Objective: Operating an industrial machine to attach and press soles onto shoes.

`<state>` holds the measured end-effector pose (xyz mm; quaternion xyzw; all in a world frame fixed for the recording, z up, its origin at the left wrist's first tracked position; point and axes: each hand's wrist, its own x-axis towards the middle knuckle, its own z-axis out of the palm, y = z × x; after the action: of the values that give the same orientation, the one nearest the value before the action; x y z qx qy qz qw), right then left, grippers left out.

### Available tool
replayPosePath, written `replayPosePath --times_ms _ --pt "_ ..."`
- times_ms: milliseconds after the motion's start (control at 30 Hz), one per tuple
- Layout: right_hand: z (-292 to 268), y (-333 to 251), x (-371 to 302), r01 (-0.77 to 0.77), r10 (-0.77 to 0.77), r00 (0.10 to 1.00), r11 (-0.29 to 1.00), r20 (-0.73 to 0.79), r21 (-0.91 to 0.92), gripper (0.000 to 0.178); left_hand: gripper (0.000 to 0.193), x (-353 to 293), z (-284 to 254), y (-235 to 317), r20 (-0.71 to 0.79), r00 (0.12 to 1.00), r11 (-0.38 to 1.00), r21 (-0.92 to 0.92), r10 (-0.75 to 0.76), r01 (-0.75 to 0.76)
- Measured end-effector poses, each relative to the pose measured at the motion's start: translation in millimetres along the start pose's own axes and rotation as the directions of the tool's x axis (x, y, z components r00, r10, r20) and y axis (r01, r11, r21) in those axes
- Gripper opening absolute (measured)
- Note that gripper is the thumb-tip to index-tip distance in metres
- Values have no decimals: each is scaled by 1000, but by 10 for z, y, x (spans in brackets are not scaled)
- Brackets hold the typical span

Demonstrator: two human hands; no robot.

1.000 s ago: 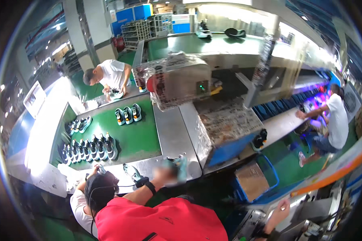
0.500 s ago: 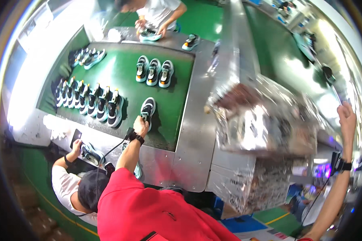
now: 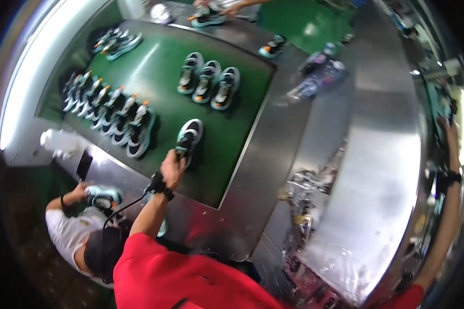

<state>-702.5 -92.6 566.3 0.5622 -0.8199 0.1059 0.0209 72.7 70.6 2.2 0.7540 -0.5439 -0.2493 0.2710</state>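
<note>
My left hand (image 3: 173, 167) is closed around the heel end of a black-and-white sneaker (image 3: 190, 135) with a pale teal sole, which rests on the green work surface (image 3: 162, 110). At the far right rim, my right hand (image 3: 448, 129) reaches up beside a dark and teal shoe (image 3: 442, 100); its fingers are small and blurred, so I cannot make out a grip. Three similar sneakers (image 3: 207, 81) stand side by side beyond the one at my left hand. A row of several more sneakers (image 3: 113, 117) lines the left side.
On the left, a co-worker in a cap (image 3: 105, 252) handles a teal shoe (image 3: 103, 195). Another person's hands (image 3: 232, 10) hold a shoe (image 3: 209, 18) at the far edge. Crumpled clear film (image 3: 307, 193) lies by the metal surface (image 3: 376, 170); a single shoe (image 3: 273, 46) sits on the table rim.
The view has shifted, and the film-wrapped boxes at centre right no longer show. My right hand is now closer to a shoe at the far right. My left hand stays on the sneaker.
</note>
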Motion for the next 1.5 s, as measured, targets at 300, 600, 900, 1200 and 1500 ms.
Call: replayPosePath --times_ms 300,600,900,1200,1500 --pt "-61 -1464 -2104 164 -165 986 986 27 9 69 26 92 -169 -175 128 991 999 -30 48 -44" --pt "-9 -1824 -2395 283 -231 905 954 -358 100 43 32 -65 150 -263 195 959 966 118 207 -232" --pt "-1081 -1531 -5115 394 -244 822 896 -514 206 57 25 -1917 -509 1717 695 481 834 -524 535 -170" --pt "-728 -1563 -8421 103 -60 967 981 -249 164 50 85 -4718 -1621 3579 385 -833 859 164 396 484" --pt "72 -2362 -11475 382 961 6 255 -278 888 87 46 -7123 -1844 2752 280 -936 977 -45 212 208"
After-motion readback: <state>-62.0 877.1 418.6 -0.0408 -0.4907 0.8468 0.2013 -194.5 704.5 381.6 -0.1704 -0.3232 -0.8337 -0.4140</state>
